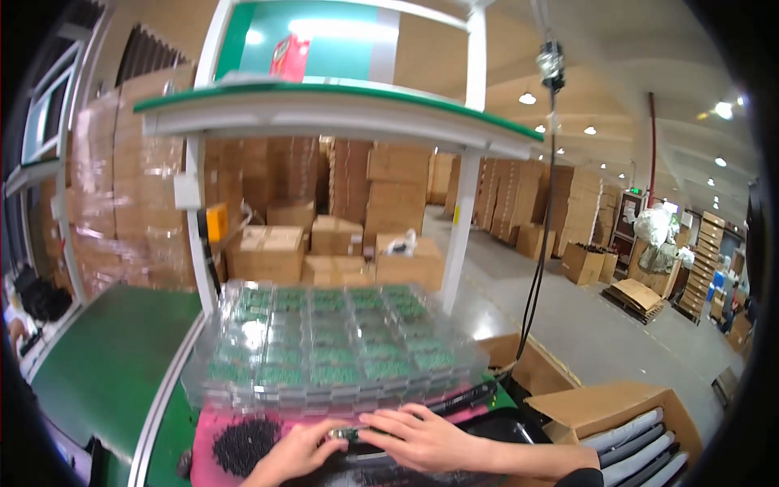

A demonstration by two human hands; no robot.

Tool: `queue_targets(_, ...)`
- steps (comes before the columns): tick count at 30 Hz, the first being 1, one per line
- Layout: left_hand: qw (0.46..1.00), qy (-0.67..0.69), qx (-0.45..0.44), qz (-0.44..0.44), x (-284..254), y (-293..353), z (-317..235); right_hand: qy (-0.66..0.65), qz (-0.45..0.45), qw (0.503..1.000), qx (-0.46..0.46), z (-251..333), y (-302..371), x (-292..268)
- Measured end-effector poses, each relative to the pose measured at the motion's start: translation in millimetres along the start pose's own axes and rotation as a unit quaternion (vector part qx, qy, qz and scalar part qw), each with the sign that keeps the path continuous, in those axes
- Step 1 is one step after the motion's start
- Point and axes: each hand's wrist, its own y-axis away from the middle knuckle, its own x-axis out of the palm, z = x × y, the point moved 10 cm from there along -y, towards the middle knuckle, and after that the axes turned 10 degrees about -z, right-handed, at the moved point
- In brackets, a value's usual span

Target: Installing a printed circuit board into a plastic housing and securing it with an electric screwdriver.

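My left hand (300,451) pinches the left end of a small green circuit board (344,434) between thumb and fingers. From the right, my right hand (418,438) closes over the board's other end, its fingers bent and its thumb hidden. Below both hands lies a long black part (369,471), partly covered by them. A heap of small black pieces, like screws (245,446), sits beside my left hand on a pink mat (209,430). Just beyond stands a stack of clear plastic trays (324,395) with green boards in their compartments.
A long black bar (462,399) lies behind my right hand, near a black tray-like piece (511,426). At right, an open carton (600,406) holds grey and black long parts. A green-topped shelf (341,97) spans above; a cable (540,276) hangs at right.
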Motion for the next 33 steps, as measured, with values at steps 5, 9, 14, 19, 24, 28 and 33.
queue_targets(5,0.999,0.036,-0.014,0.002,2.4,13.6,-4.5,0.038,-0.053,0.997,0.052,-12.9,12.5,-17.5)
queue_targets(9,0.994,0.048,-0.055,0.08,14.9,10.7,1.4,-0.005,-0.077,0.993,0.086,-20.5,21.1,-22.9)
queue_targets(14,0.998,0.041,-0.024,0.042,10.2,0.4,-6.0,-0.089,-0.091,0.977,0.172,-35.4,35.2,-21.3)
queue_targets(19,0.998,0.061,0.0,0.007,14.7,-9.2,-12.3,-0.184,-0.099,0.937,0.281,-53.5,64.9,-10.4)
queue_targets(24,0.994,0.029,-0.059,0.086,36.5,2.8,3.7,-0.261,-0.058,0.905,0.33,-51.4,89.3,14.4)
queue_targets(28,0.988,-0.017,-0.012,0.151,55.6,13.4,0.8,-0.329,0.017,0.876,0.353,-39.5,106.7,33.7)
queue_targets(33,0.965,-0.139,0.001,0.221,70.1,25.9,10.6,-0.339,0.06,0.866,0.362,-25.9,120.7,58.9)
